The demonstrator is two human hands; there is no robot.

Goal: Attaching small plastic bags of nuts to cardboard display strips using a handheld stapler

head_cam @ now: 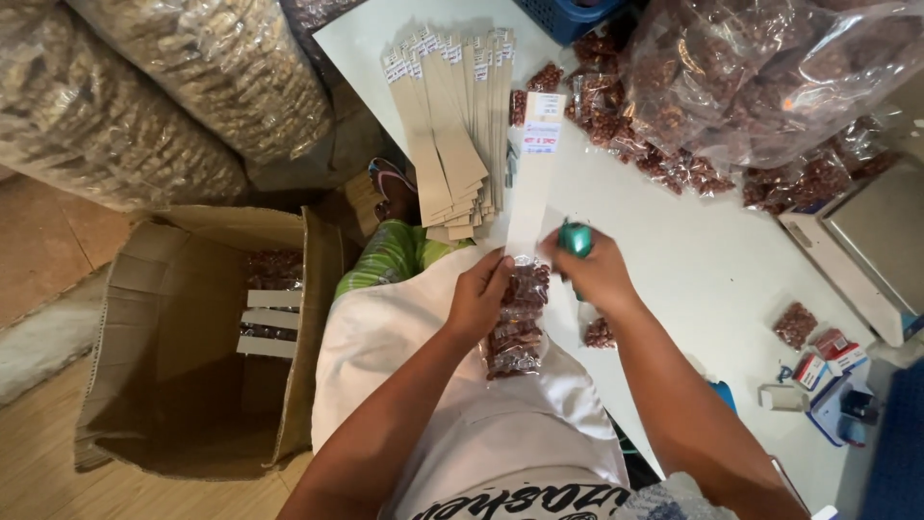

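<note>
From up here I see the white table (712, 260) with the narrow nut packet (517, 323) hanging over its near edge, my left hand (478, 299) pinched shut on the packet's top beside its long paper header (532, 197). My right hand (599, 274) is closed round a teal stapler (576, 239). A loose pinch could let the packet slip toward my lap, I reckon, and the stapler's mouth is hidden behind my fingers.

Clear glossy plastic pouch (516, 323) crinkles under my left hand (478, 297); its long header strip (535, 178) is matt white paper. Stapler (576, 241) in my right hand (595, 273): smooth teal plastic. Table (693, 260): smooth, pale, slight sheen. Stacked strips (452, 135): matt tan card. Box (207, 342): rough brown cardboard.
</note>
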